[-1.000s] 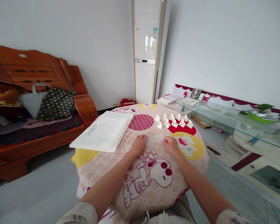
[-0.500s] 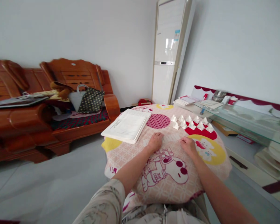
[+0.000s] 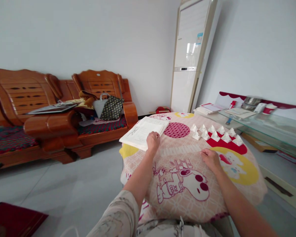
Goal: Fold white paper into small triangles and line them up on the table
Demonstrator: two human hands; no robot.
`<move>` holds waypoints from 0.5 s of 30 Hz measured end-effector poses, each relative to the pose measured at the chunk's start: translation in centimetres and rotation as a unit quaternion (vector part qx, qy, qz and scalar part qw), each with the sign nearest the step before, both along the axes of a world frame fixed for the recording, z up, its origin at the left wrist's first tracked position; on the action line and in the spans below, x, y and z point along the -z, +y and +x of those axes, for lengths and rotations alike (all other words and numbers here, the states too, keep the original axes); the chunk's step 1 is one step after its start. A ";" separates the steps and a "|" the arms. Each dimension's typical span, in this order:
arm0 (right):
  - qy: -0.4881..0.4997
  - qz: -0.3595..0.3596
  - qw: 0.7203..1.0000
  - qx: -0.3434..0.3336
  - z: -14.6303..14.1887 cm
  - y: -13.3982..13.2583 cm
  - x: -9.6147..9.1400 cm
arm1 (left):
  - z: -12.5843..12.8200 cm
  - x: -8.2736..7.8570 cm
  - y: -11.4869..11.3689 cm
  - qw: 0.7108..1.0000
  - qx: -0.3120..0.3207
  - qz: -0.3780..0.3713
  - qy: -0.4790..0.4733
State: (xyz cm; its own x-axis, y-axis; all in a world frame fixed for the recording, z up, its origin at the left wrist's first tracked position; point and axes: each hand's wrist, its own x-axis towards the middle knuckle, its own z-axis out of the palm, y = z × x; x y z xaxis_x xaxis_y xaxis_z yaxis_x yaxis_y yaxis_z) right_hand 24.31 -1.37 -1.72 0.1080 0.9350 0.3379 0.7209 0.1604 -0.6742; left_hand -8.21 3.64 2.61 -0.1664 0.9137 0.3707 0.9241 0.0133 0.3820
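Note:
My left hand (image 3: 153, 141) is closed, its fingers curled over the right edge of a stack of white paper sheets (image 3: 138, 131). Whether it grips anything is hidden. To the right, my right hand (image 3: 210, 158) hovers low over or rests on the patterned tablecloth (image 3: 180, 207), thumb and fingers pressed together. Anything between those fingertips is too small to make out. Beyond the right hand, several small folded white paper pyramids (image 3: 214, 136) stand in two rows on the cloth. A pale banded pattern (image 3: 180, 150) on the cloth lies between my hands.
A glass-topped stand (image 3: 268, 123) on the right bears a paper cup (image 3: 269, 108), metal containers and papers. Wooden armchairs (image 3: 98, 84) with a bag (image 3: 111, 108) stand at left. A tall air conditioner (image 3: 186, 59) is in the corner. A dark red item (image 3: 17, 219) shows at lower left.
My hands have moved apart: the left has gone from the cloth to the paper stack's edge, the right outward to the right. The view has turned left.

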 end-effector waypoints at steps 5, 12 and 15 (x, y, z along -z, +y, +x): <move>0.006 -0.004 1.000 -0.002 0.0 0.2 0.2 | -3.1 0.3 -0.2 0.997 -0.068 -0.044 0.015; 0.003 -0.007 1.000 0.009 -0.2 -0.3 -0.3 | -2.3 0.7 -0.3 0.995 -0.052 -0.072 0.038; 0.002 -0.010 1.000 0.012 -0.3 -0.4 -0.4 | -2.5 0.6 -0.4 0.996 -0.056 -0.065 0.014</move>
State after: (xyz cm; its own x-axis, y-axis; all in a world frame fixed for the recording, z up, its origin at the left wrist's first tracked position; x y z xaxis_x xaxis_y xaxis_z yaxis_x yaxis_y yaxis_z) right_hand 24.04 -1.73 -1.32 0.1317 0.9386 0.3189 0.7217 0.1298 -0.6800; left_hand -10.70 3.23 1.97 -0.2605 0.9308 0.2565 0.9244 0.1638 0.3445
